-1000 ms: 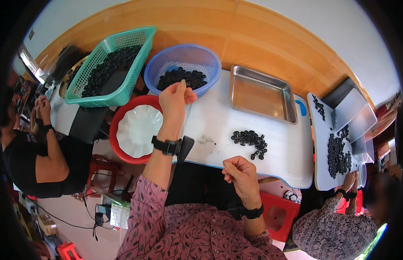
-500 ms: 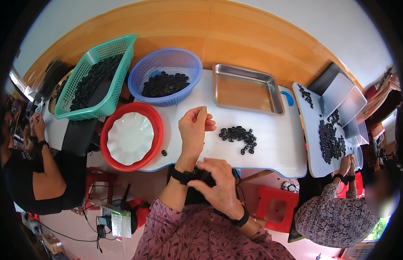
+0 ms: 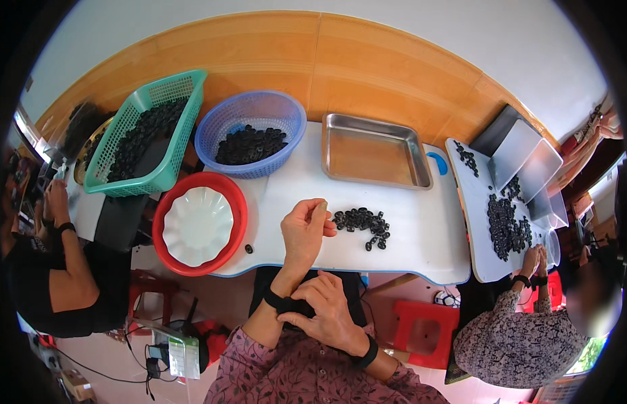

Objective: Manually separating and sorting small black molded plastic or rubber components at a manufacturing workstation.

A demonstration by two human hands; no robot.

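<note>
Centrally, left hand (image 3: 305, 227) raised over the near edge of the white table (image 3: 421, 242), fingers curled loosely, thumb and fingertips pinched together near a small pale thing too tiny to make out; whether anything is truly gripped, cannot tell. Right hand (image 3: 321, 311) nearer the body, fingers closed around the black wristband (image 3: 286, 303) on the left wrist, touching it. Just right of the left hand, a small pile of black rings (image 3: 362, 223) spread on the table, close beside the fingertips but apart from them. One stray black ring (image 3: 248, 248) lying left of the hand, near the red bowl (image 3: 230, 195), with a white scalloped dish (image 3: 197, 225) set inside it. Farther back, a blue round basket (image 3: 286, 121) holding more black rings, a green rectangular basket (image 3: 168, 175) at far left likewise filled, and a steel tray (image 3: 375, 149) at far right of those. At the left, another person's arm (image 3: 74, 269) with a dark wristband. At the right, a second white table (image 3: 472, 222) strewn with black rings, another person's hands (image 3: 534, 262) at its near end.
</note>
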